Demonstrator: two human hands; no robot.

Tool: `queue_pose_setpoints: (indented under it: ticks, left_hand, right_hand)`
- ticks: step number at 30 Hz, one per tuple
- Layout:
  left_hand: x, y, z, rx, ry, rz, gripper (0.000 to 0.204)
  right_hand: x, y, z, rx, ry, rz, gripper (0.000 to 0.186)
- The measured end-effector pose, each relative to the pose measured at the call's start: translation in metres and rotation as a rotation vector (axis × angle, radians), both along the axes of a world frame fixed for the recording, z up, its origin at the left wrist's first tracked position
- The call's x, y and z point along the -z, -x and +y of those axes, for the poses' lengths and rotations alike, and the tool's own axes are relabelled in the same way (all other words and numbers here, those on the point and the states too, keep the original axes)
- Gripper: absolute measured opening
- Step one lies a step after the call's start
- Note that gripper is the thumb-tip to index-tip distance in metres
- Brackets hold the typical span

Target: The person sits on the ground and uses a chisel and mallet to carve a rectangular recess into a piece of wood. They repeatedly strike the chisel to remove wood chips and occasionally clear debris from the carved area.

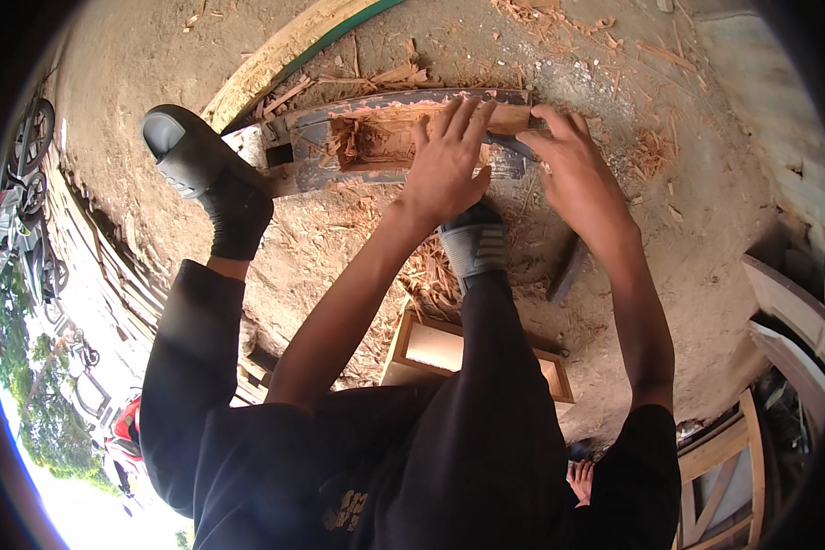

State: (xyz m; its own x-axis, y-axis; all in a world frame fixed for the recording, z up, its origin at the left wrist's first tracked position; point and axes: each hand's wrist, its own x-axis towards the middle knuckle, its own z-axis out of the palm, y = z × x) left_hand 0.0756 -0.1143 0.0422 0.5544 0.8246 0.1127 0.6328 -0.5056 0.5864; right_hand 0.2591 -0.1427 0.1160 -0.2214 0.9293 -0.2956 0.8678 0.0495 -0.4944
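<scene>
A long wooden block (312,151) with worn grey paint lies across the ground in front of me, with a rectangular hollow (376,142) cut into it and wood chips inside. My left hand (449,165) is over the right part of the block, fingers stretched and spread, holding nothing. At the block's right end, my right hand (573,170) has its fingers bent around the end of a dark bar-like piece (507,143); its exact kind is hidden. My sandalled left foot (192,156) rests at the block's left end, and my right foot (475,243) is just below my left hand.
A curved timber with a green edge (293,55) lies beyond the block. Wood shavings (426,275) litter the dirt. Nearer are a dark bar (567,271) and a wooden frame (431,346). Boards stand at right, motorbikes (32,192) at left. Another person's hand (580,480) shows below.
</scene>
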Motion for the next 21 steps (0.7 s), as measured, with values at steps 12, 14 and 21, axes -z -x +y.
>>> queue_pose_setpoints:
  ticks: [12,14,21]
  left_hand:
    - [0.005,-0.034,-0.001,0.212,0.013,-0.025,0.03]
    - [0.006,-0.04,-0.004,0.241,-0.06,-0.007,0.032]
    - [0.003,-0.073,0.002,0.139,0.32,-0.058,0.032]
  right_hand:
    - [-0.006,-0.016,-0.022,1.051,0.44,0.805,0.047]
    - [0.008,-0.016,-0.03,0.913,0.379,0.611,0.048]
    - [0.031,-0.011,-0.035,0.702,-0.042,0.526,0.042]
